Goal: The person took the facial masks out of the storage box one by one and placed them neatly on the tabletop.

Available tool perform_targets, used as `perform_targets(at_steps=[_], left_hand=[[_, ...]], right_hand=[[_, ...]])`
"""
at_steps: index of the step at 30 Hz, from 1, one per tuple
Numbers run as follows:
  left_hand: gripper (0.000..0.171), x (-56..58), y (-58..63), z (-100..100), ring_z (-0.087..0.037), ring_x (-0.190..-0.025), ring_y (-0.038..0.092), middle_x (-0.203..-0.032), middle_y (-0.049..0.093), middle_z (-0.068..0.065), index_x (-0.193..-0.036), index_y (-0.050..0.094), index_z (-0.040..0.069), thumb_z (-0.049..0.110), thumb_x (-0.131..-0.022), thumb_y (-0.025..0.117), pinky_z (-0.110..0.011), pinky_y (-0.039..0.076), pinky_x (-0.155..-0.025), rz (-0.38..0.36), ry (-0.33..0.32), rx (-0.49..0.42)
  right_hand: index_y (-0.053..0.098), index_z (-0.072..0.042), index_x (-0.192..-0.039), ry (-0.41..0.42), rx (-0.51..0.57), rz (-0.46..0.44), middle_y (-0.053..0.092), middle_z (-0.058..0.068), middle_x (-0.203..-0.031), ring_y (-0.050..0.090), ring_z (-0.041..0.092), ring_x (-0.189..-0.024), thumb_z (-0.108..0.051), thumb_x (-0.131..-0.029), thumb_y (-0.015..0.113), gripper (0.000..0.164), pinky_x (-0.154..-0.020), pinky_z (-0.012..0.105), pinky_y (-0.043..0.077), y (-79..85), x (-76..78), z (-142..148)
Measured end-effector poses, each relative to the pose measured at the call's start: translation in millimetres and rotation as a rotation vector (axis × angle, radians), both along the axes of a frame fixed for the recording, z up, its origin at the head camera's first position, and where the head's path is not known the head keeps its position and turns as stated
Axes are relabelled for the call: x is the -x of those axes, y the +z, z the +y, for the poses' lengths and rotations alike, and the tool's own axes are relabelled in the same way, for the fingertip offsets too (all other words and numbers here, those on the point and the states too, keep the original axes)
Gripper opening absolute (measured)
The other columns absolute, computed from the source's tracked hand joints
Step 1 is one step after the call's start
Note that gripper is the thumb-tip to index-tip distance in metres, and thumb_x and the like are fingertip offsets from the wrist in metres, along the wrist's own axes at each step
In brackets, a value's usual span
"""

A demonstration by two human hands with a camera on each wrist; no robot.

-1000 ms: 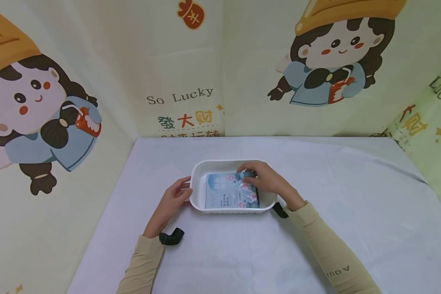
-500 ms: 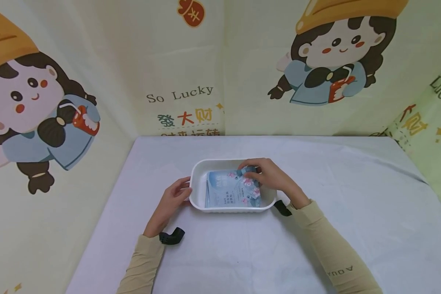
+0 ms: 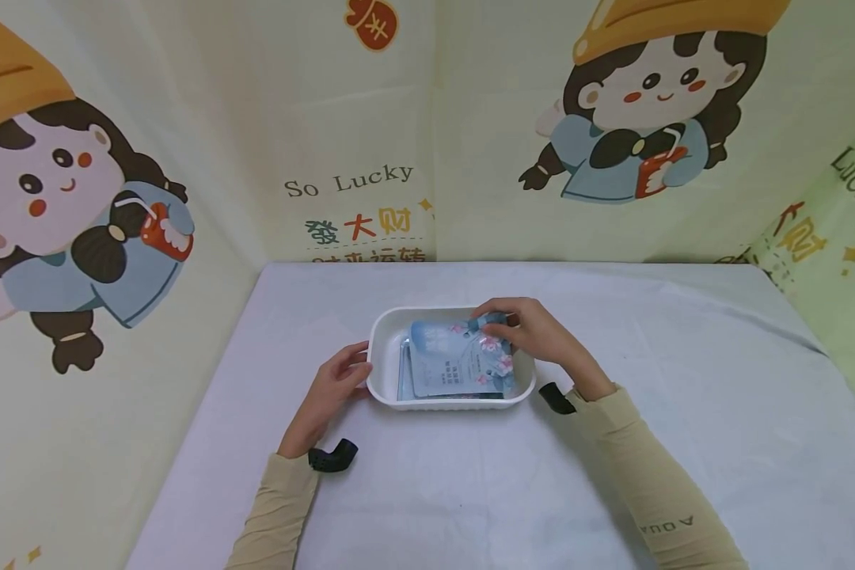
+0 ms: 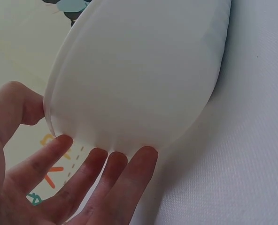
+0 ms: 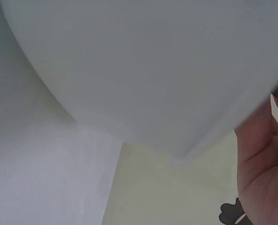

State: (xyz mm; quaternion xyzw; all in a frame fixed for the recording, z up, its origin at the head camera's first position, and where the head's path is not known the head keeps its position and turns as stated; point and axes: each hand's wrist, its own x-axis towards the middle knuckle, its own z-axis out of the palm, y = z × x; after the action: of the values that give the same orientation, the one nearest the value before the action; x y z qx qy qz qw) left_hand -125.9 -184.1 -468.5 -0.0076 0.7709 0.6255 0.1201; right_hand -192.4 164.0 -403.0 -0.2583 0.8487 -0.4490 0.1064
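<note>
In the head view a white tray (image 3: 382, 388) sits on the table. The left hand (image 3: 335, 392) holds its left end; the left wrist view has the fingertips (image 4: 146, 154) against the outer wall and the thumb at the rim. My right hand (image 3: 530, 328) pinches the upper right corner of a light-blue flat sachet (image 3: 442, 360) printed with pink flowers. This sachet is raised slightly and tilted above another flat blue packet (image 3: 404, 380), mostly hidden beneath it in the tray. In the right wrist view, the tray wall (image 5: 143, 70) hides the right fingertips.
A white cloth (image 3: 463, 491) covers the table. Behind and beside it hangs a cream curtain (image 3: 492, 222) with cartoon figures and lettering. Black wrist devices (image 3: 333, 456) sit at both sleeve cuffs.
The right hand has drawn the upper sachet up and to the right, uncovering the left edge of the packet below. The left hand and tray stay nearly where they were.
</note>
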Motion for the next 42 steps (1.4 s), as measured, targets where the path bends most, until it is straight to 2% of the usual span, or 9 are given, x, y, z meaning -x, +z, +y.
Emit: perform_targets(at_steps=[6, 16, 22, 30, 42], left_hand=[[0.054, 0.8, -0.4, 0.0, -0.028, -0.116, 0.062, -0.14, 0.053, -0.018, -0.146, 0.047, 0.014, 0.032, -0.098, 0.063, -0.039, 0.058, -0.091, 0.009, -0.013, -0.007], [0.051, 1.4, -6.1, -3.1, -0.027, -0.115, 0.062, -0.139, 0.054, -0.014, -0.145, 0.048, 0.016, 0.03, -0.098, 0.064, -0.036, 0.059, -0.086, 0.028, -0.013, -0.01], [0.051, 1.4, -4.2, -2.3, -0.026, -0.117, 0.06, -0.138, 0.054, -0.013, -0.144, 0.049, 0.016, 0.029, -0.097, 0.065, -0.033, 0.059, -0.083, 0.026, -0.008, -0.047], [0.051, 1.1, -6.2, -0.7, -0.029, -0.121, 0.059, -0.14, 0.053, -0.013, -0.144, 0.049, 0.017, 0.03, -0.097, 0.065, -0.034, 0.059, -0.085, 0.028, -0.005, -0.039], [0.051, -0.9, -6.6, 0.2, -0.028, -0.122, 0.058, -0.14, 0.053, -0.012, -0.144, 0.049, 0.017, 0.029, -0.098, 0.064, -0.033, 0.059, -0.085, 0.031, -0.003, -0.044]], right_hand=[[0.07, -0.014, -0.118, -0.027, 0.017, -0.035, 0.065, 0.011, -0.114, 0.062, 0.024, -0.074, -0.008, -0.094, 0.067, 0.024, -0.053, 0.029, 0.057, 3.5, 2.0, 7.9], [0.069, -0.014, -0.117, -0.048, 0.021, -0.025, 0.066, 0.011, -0.112, 0.063, 0.026, -0.076, -0.01, -0.095, 0.067, 0.023, -0.054, 0.034, 0.057, 10.2, 5.3, 18.9], [0.069, -0.011, -0.118, -0.076, 0.021, -0.017, 0.066, 0.012, -0.116, 0.062, 0.027, -0.078, -0.01, -0.094, 0.068, 0.023, -0.057, 0.029, 0.057, 11.9, 7.7, 30.4], [0.068, -0.01, -0.121, -0.114, 0.027, -0.03, 0.065, 0.014, -0.115, 0.061, 0.028, -0.077, -0.011, -0.095, 0.068, 0.026, -0.057, 0.028, 0.057, 20.2, 8.7, 47.9], [0.067, -0.01, -0.122, -0.125, -0.014, 0.019, 0.065, 0.014, -0.112, 0.06, 0.027, -0.076, -0.014, -0.095, 0.068, 0.028, -0.057, 0.028, 0.057, 22.9, 9.2, 67.6]])
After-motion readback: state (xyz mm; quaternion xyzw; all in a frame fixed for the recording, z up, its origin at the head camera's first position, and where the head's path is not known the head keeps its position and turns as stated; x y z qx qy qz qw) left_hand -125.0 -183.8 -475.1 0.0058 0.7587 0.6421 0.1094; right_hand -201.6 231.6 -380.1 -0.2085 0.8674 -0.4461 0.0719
